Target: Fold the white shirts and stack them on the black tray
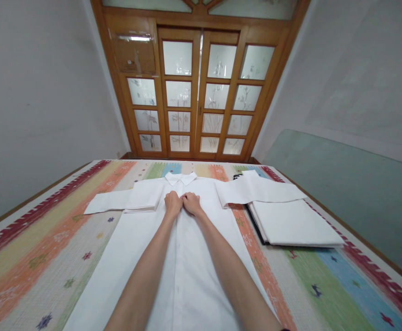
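Note:
A white button-front shirt lies face up, its collar at the far end and its body reaching toward me. The left sleeve stretches out to the left side, and the right sleeve lies partly over a stack of folded white cloth. Just below the collar, my left hand and my right hand meet at the front placket. Fingers of both hands are closed in a pinch on the shirt's front edge. The button between them, if any, is hidden.
The folded white cloth sits at the right with something black along its edge. A striped, patterned cover spreads beneath everything. Wooden doors with glass panes stand beyond the far edge. A pale green board leans at the right wall.

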The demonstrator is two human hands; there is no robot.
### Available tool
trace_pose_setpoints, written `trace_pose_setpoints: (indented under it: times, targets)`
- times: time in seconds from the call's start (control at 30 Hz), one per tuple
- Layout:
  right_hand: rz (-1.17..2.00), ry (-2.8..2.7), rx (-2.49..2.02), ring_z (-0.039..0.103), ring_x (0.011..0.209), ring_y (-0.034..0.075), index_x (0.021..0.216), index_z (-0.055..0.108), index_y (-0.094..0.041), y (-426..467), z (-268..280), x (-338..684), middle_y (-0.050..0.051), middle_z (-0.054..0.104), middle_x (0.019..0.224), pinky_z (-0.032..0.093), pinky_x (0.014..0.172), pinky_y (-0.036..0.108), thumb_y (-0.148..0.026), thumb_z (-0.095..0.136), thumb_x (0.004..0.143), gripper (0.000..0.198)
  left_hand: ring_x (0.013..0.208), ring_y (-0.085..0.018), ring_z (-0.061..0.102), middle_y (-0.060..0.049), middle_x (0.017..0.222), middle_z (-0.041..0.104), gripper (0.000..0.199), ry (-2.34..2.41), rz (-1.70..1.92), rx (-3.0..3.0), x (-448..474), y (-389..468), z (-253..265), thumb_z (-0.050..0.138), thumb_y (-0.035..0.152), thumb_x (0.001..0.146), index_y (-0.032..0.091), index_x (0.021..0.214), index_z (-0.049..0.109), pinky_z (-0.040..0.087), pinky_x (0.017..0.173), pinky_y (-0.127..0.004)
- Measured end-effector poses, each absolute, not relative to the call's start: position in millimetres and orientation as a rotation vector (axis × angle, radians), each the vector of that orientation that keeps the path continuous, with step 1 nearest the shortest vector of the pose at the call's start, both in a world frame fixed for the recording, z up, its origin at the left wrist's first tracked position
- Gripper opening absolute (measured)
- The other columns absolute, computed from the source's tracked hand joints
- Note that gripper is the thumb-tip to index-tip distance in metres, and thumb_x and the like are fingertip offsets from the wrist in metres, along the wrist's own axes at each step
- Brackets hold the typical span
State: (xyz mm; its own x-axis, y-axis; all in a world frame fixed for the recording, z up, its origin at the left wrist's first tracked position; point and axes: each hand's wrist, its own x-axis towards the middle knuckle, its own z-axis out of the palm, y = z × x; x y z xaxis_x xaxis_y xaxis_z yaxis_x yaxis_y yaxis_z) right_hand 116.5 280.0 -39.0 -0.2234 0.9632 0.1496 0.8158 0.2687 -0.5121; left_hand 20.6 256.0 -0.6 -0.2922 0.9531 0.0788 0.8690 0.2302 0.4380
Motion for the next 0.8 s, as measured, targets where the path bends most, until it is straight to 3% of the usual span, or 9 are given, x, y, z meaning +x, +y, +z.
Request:
trace_pose_setpoints:
  times: [0.5, 0.8]
  targets:
    - [0.396, -2.106, -1.603, 0.053, 0.104, 0.021, 0.096, 0.069, -0.02, 278, -41, 119, 0.007, 0.066, 0.106, 0.031, 0.083, 0.032, -0.015, 0.035, 0.091, 0.034, 0.102, -0.026, 0.061, -0.015, 0.101, 0.067, 0.018, 2.239, 0.509, 1.895, 25, 260, -4, 0.052, 0.019, 0.085, 0.014, 0.097, 0.064, 0.043, 0.085, -0.032]
    - [0.349, -2.115, -1.588, 0.052, 0.102, 0.022, 0.096, 0.067, -0.018, 276, -43, 118, 0.009, 0.064, 0.104, 0.032, 0.081, 0.033, -0.015, 0.038, 0.091, 0.029, 0.105, -0.028, 0.061, -0.018, 0.104, 0.067, 0.021, 2.17, 0.486, 1.932, 16, 260, -2, 0.055, 0.023, 0.085, 0.01, 0.098, 0.065, 0.043, 0.084, -0.03]
